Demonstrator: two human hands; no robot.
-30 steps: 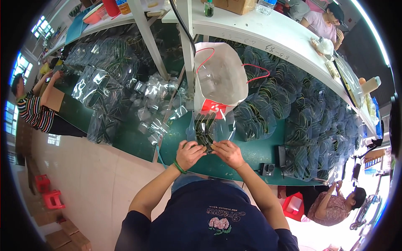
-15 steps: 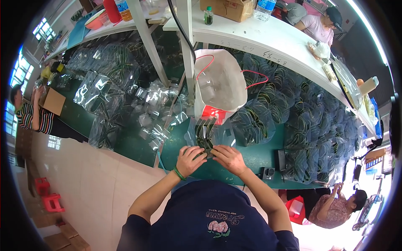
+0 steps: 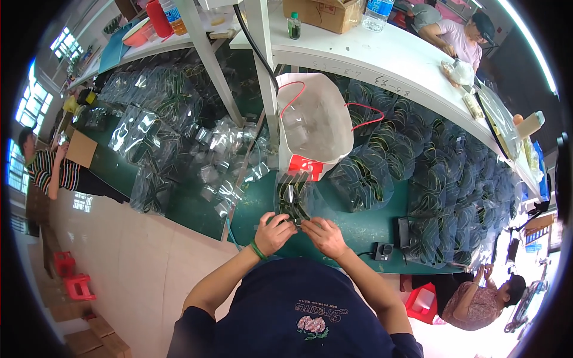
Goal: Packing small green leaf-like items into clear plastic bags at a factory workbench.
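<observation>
Near the front edge of the green table, both hands hold the near end of a clear plastic piece with dark curved strips (image 3: 292, 200) in it. My left hand (image 3: 274, 232), with a green bangle at the wrist, pinches its left side. From the right, my right hand (image 3: 325, 237) closes on the same near end, its fingertips almost meeting the left ones. The exact kind of the strips cannot be made out. Just beyond stands a white paper bag (image 3: 316, 128) with red handles and a red patch, open at the top.
Plastic-wrapped dark curved pieces (image 3: 441, 197) cover the right side of the green table (image 3: 364, 224). Small clear packets (image 3: 224, 152) lie left of the bag. A black device (image 3: 382, 251) sits near the right hand. A white shelf (image 3: 370, 68) spans above; other people sit around.
The clear plastic piece now lies longer and narrower beyond my fingers, its right part less spread. My right hand has shifted slightly down, with fingers closer together.
</observation>
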